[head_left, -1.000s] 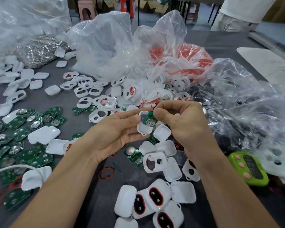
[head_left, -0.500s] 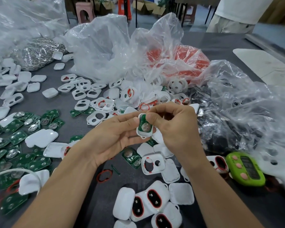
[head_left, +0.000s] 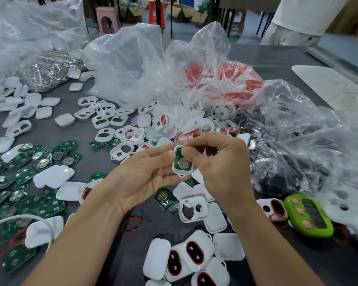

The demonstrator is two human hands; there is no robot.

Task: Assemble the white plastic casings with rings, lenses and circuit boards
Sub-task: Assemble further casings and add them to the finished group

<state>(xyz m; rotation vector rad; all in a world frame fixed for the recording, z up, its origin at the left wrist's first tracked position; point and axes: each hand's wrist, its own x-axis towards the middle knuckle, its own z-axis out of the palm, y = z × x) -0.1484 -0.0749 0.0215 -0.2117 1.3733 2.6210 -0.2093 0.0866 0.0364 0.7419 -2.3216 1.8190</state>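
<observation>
Head view: looking down on a dark grey table crowded with small parts.
Left hand: palm up above the table's middle, thumb and fingers curled round the white casing, cradling it open side up so the inside can be seen.
Right hand: thumb and forefinger pinching the casing's top end, thumb tip on the green circuit board, probably to press it home.
Circuit board: lying inside the casing, round silver cell uppermost.
Spare boards: heaped by the left edge, within easy reach.
Empty casings: spilled from clear bags toward the far side.
Finished casings: gathered at the near edge, red rings showing.
Writing: none readable anywhere.
</observation>
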